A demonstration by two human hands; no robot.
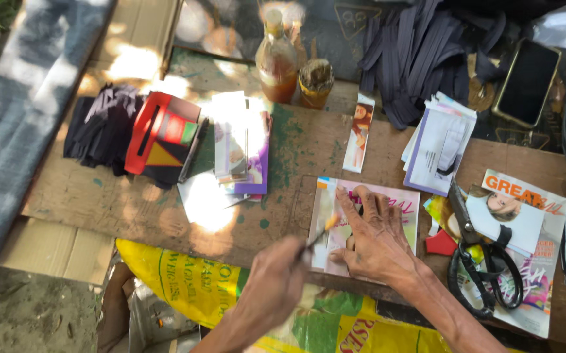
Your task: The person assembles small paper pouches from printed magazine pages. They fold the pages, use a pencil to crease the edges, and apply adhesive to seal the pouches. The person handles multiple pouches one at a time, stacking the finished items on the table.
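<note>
Clearly, in the head view, the right hand (373, 242) lies flat with fingers spread on a magazine page (400, 206), pressing it down on the wooden board (132, 209), so the paper probably cannot slide or curl. The left hand (271, 287) pinches a thin brush (319, 234) between its fingers, and the yellowish tip touches the left part of the page, just beside the right thumb. This page sits at the near edge of the board, close to the body, which seems to make the reach easy. Black scissors (482, 265) lie on other magazines just to the right, near the right wrist. A bottle (277, 62) and a small jar (315, 82) stand at the far side, well apart from the hands. Folded paper pieces (240, 147) wait on the left, beside a red box (158, 134).
</note>
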